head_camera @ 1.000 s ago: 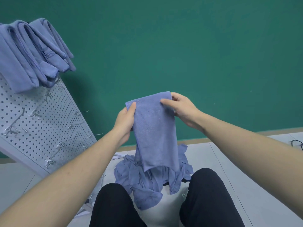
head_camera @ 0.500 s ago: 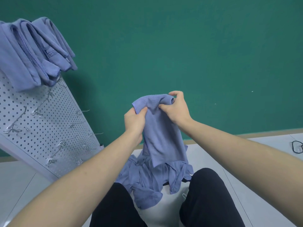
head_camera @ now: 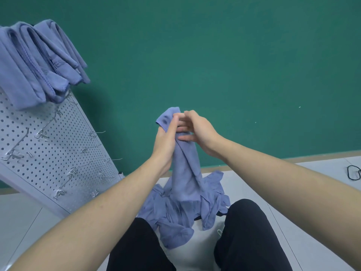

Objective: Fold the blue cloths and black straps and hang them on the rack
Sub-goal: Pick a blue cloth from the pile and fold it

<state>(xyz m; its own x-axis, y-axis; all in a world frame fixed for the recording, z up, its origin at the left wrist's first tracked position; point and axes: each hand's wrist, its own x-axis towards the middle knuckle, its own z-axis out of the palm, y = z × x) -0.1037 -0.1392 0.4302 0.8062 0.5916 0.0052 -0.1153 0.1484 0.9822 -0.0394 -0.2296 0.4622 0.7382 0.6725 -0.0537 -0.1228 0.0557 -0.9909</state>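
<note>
A blue cloth [head_camera: 185, 173] hangs folded into a narrow strip in front of me. My left hand [head_camera: 166, 141] grips its upper part, with the cloth's top edge bunched above the fingers. My right hand [head_camera: 197, 130] lies against the same spot from the right, fingers stretched across the cloth and the left hand. Below, a heap of loose blue cloths [head_camera: 175, 212] lies on the floor between my knees. Folded blue cloths [head_camera: 35, 69] hang over the top of the white pegboard rack [head_camera: 48, 153] at the left. A black strap [head_camera: 353, 173] lies on the floor at the far right.
Metal hooks [head_camera: 93, 133] stick out of the rack's face. A green wall [head_camera: 214, 65] stands behind, with a wooden skirting strip at its foot. My black-trousered knees [head_camera: 246, 231] frame the heap on the pale tiled floor.
The cloth was held spread between both hands; the hands have come together and the cloth is now folded narrow, gathered in my left hand with the right hand pressed against it.
</note>
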